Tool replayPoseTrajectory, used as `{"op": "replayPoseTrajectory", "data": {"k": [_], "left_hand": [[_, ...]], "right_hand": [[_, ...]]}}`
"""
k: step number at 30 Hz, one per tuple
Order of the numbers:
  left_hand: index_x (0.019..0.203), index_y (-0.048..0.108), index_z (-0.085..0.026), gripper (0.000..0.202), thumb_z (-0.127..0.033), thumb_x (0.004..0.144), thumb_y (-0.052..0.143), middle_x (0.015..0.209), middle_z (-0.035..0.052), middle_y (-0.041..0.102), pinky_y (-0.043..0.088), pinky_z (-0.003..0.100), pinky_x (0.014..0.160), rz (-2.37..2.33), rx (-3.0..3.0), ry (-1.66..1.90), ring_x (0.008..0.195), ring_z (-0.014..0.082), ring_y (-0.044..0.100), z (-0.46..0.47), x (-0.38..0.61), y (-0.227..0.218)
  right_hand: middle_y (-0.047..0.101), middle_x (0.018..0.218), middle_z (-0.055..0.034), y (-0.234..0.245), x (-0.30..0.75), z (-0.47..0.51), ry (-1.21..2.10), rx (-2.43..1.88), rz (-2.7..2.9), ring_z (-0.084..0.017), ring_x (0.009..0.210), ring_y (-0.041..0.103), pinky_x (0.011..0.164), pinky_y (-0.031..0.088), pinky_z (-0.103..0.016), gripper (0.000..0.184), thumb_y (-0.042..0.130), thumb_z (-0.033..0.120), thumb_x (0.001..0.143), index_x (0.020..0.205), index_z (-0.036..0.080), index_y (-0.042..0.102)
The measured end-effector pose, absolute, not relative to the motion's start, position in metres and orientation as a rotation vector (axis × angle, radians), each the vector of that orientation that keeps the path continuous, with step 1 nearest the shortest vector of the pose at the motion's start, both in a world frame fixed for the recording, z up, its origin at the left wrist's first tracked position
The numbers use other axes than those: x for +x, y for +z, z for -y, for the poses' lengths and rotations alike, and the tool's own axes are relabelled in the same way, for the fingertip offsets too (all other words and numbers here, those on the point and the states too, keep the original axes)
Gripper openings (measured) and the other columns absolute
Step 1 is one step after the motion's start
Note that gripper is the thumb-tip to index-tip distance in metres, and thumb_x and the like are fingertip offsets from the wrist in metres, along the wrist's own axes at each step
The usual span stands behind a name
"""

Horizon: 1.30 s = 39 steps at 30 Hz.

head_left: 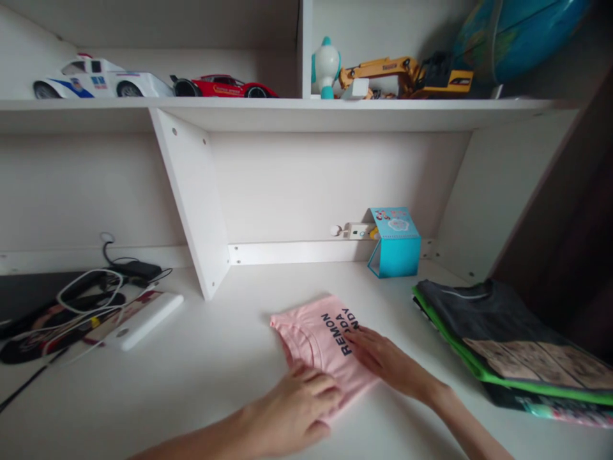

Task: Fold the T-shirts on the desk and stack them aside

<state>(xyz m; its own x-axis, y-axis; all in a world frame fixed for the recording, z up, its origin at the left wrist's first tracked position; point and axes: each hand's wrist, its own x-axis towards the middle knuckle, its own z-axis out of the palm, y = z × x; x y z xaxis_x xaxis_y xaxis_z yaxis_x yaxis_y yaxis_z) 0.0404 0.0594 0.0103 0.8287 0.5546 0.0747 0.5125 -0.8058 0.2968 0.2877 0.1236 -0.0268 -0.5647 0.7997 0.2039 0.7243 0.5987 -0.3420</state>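
Observation:
A pink folded T-shirt [325, 338] with dark printed letters lies on the white desk in front of me, its neckline toward the left. My left hand [301, 409] rests on the shirt's near left part, fingers slightly bent over the cloth and not visibly gripping it. Flat across the right side of the print lies my right hand [383, 358], fingers stretched out and covering some letters. Both hands look open. The cloth under the palms is hidden.
At the right is a stack of folded shirts [507, 326]. A blue desk calendar [397, 252] stands at the back by a power socket [359, 230]. Cables and a white power strip [146, 319] lie left. A divider [191, 204] and a shelf with toys [225, 86] rise behind.

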Motion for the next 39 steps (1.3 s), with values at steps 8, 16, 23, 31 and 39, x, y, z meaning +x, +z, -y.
{"op": "replayPoseTrajectory", "data": {"k": [8, 16, 23, 31, 39], "left_hand": [[0.118, 0.056, -0.023, 0.04, -0.01, 0.084, 0.039, 0.124, 0.0102, 0.055, 0.037, 0.042, 0.097, -1.545, 2.567, 0.321, 0.116, 0.0246, 0.048, -0.122, -0.03, -0.006], [0.101, 0.065, -0.016, 0.03, -0.034, 0.084, 0.047, 0.092, 0.0072, 0.062, 0.046, 0.029, 0.077, -1.436, 2.166, 0.461, 0.081, 0.0183, 0.058, -0.101, 0.0, -0.005], [0.132, 0.036, -0.019, 0.061, -0.026, 0.075, 0.055, 0.101, 0.0061, 0.059, 0.046, 0.028, 0.07, -1.353, 1.694, 0.716, 0.072, 0.0145, 0.057, -0.1, 0.011, -0.016], [0.12, 0.054, -0.017, 0.06, -0.019, 0.061, 0.063, 0.112, 0.0049, 0.059, 0.04, 0.025, 0.077, -1.252, 1.331, 0.784, 0.084, 0.0148, 0.053, -0.091, 0.041, 0.003], [0.126, 0.051, -0.01, 0.061, -0.016, 0.067, 0.062, 0.074, -0.0012, 0.057, 0.033, 0.019, 0.053, -0.947, 1.611, 0.953, 0.056, 0.0062, 0.04, -0.107, 0.152, 0.049]], "right_hand": [[0.069, 0.09, -0.0028, -0.007, 0.285, -0.063, 0.39, -1.271, 2.424, -0.015, 0.078, 0.065, 0.069, 0.051, -0.023, 0.025, 0.041, 0.029, 0.091, 0.096, 0.025, 0.065], [0.065, 0.084, -0.0128, -0.044, 0.302, -0.097, 0.29, -1.596, 2.149, -0.027, 0.073, 0.064, 0.066, 0.047, -0.037, 0.024, 0.047, 0.034, 0.083, 0.085, 0.015, 0.061], [0.067, 0.086, -0.0094, -0.052, 0.283, -0.088, 0.611, -1.518, 1.964, -0.02, 0.07, 0.066, 0.061, 0.049, -0.028, 0.036, 0.039, 0.014, 0.075, 0.111, 0.015, 0.041], [0.069, 0.086, -0.0064, -0.028, 0.316, -0.073, 0.747, -1.465, 1.794, -0.016, 0.071, 0.065, 0.062, 0.05, -0.024, 0.024, 0.044, 0.026, 0.08, 0.097, 0.017, 0.059], [0.068, 0.105, -0.0082, 0.018, 0.441, -0.069, 0.342, -1.498, 1.563, -0.02, 0.087, 0.065, 0.072, 0.052, -0.024, 0.037, 0.056, 0.044, 0.078, 0.104, 0.019, 0.066]]}}
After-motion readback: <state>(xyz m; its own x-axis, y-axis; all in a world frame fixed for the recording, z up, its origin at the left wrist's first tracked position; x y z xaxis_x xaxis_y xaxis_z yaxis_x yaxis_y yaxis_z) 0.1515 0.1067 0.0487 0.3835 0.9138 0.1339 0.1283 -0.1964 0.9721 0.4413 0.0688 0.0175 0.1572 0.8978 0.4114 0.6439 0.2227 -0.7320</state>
